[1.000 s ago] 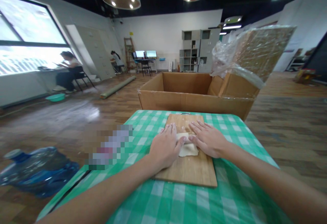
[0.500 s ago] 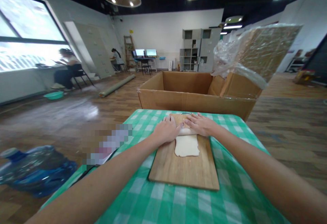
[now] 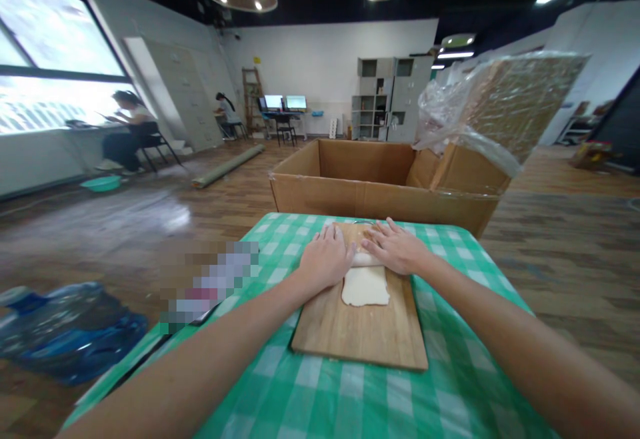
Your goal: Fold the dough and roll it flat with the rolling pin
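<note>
A flat, pale sheet of dough [image 3: 365, 287] lies on a wooden cutting board [image 3: 360, 342]. Across its far edge runs a pale rolling pin [image 3: 367, 260], its ends hidden under my hands. My left hand [image 3: 327, 254] rests flat over the pin's left end, fingers stretched forward. Over the right end lies my right hand [image 3: 397, 247], palm down with its fingers spread. Both thumbs point inward above the middle of the pin.
The board sits on a green checked tablecloth [image 3: 320, 395]. Beyond the table stands a large open cardboard box [image 3: 350, 193]. A big water bottle [image 3: 75, 332] lies on the floor at left, near a blurred-out item [image 3: 215, 285] on the table's left edge. Two people sit farther back.
Both hands stay over the rolling pin, with my right fingers slightly more raised and spread. The dough looks nearly the same. The view has shifted a little.
</note>
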`<state>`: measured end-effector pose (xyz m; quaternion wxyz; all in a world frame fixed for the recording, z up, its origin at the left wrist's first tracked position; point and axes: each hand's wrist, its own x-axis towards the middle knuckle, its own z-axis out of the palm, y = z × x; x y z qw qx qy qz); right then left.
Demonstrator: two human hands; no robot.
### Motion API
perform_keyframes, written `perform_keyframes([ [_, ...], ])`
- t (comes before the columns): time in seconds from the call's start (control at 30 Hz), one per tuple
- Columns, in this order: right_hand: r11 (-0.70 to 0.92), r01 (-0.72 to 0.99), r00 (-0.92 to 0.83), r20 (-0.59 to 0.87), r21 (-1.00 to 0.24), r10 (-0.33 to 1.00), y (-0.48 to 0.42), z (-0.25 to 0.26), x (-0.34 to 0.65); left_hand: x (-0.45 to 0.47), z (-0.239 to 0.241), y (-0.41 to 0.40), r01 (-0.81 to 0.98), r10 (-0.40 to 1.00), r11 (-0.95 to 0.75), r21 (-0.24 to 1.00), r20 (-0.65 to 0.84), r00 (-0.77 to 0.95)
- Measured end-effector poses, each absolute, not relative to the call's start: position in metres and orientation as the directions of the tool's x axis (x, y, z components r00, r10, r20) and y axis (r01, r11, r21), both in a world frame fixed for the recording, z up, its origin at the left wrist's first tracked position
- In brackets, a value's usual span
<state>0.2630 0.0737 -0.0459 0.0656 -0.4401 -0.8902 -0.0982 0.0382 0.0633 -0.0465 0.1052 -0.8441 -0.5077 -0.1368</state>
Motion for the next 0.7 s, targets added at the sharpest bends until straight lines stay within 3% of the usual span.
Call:
perform_keyframes([
  [0.27, 0.448, 0.894, -0.430, 0.249, -0.016, 0.868, 0.020, -0.043, 0.256, 0.037, -0.045, 0.014, 0.900, 0.842, -0.435, 0.011, 0.360, 0.402],
  [0.57, 0.449, 0.892, -0.429, 0.215, -0.053, 0.877, 0.001, -0.041, 0.258, 0.034, -0.048, -0.010, 0.875, 0.824, -0.484, 0.013, 0.342, 0.451],
  [0.7, 0.509, 0.861, -0.499, 0.212, 0.008, 0.840, 0.027, -0.040, 0.257, 0.037, -0.041, 0.011, 0.885, 0.851, -0.464, 0.035, 0.295, 0.434],
])
